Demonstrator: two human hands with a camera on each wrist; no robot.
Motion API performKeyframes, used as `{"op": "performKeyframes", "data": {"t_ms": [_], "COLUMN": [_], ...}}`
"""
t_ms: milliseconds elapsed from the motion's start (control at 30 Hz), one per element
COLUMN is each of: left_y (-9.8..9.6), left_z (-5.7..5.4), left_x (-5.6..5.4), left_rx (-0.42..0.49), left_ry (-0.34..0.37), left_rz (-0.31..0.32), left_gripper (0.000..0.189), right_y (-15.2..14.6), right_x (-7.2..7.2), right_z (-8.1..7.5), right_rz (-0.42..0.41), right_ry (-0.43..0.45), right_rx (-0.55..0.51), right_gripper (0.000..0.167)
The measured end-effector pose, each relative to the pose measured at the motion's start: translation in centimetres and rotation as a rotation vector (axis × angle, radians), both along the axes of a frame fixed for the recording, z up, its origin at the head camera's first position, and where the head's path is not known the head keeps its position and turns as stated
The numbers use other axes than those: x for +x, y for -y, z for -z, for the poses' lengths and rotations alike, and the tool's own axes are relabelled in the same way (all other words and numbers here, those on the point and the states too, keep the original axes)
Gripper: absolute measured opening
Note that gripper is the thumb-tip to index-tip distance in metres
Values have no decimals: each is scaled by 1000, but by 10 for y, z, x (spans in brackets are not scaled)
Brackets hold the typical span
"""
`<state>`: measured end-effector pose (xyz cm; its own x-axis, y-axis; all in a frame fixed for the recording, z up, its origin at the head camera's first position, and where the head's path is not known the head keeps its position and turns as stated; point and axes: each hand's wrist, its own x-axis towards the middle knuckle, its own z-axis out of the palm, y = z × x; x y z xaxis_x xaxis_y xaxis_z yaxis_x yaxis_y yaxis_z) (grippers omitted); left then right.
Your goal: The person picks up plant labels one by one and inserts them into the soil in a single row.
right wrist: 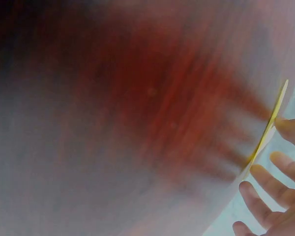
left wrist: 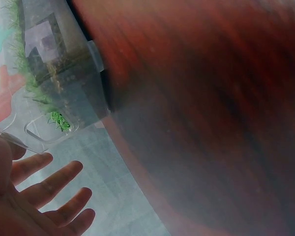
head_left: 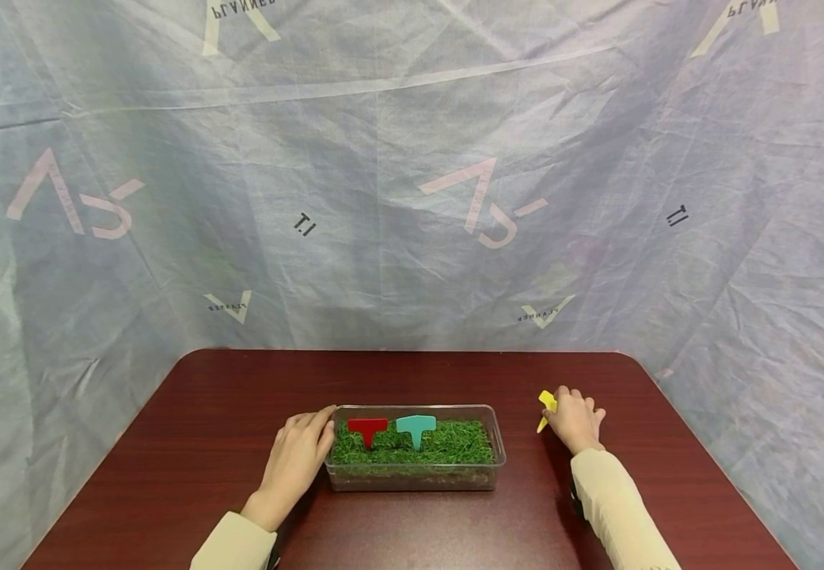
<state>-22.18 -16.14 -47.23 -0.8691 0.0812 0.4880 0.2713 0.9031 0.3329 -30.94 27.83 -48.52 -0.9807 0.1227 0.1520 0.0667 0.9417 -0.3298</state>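
My left hand [head_left: 298,451] rests on the left end of a clear plastic box [head_left: 412,478], its thumb at the rim and its other fingers spread loosely outside. Green turf [head_left: 465,443] fills the box. Upright in the turf stand a red T-shaped plant label [head_left: 367,426] and a turquoise one [head_left: 416,423]. Right of the box, my right hand [head_left: 577,419] pinches a yellow plant label [right wrist: 265,133] close over the table. Thumb and fingertips meet its edge in the right wrist view; the hand hides part of it in the head view.
The dark red wooden table [head_left: 426,538] has rounded far corners. A grey printed cloth [head_left: 383,261] hangs behind it and along both sides. The box stands between the two arms, near the middle of the table.
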Motion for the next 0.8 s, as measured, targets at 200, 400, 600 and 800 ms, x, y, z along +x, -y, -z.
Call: {"op": "performKeyframes", "data": {"t_ms": [200, 400, 600, 800], "left_y": [0, 0, 0, 0], "left_z": [0, 0, 1, 1], "left_x": [0, 0, 0, -1], "left_rx": [-2, -1, -3, -6], "left_ry": [2, -5, -17, -12], "left_rz": [-1, -2, 2, 1], "left_gripper": [31, 31, 30, 31], "right_y": [0, -1, -2, -2], "right_x": [1, 1, 1, 0], "right_z": [-1, -1, -1, 1], "right_rz": [6, 22, 49, 65], "right_ry": [10, 22, 48, 59], "right_rx": [-1, 7, 10, 15], "right_gripper": [38, 37, 41, 44]}}
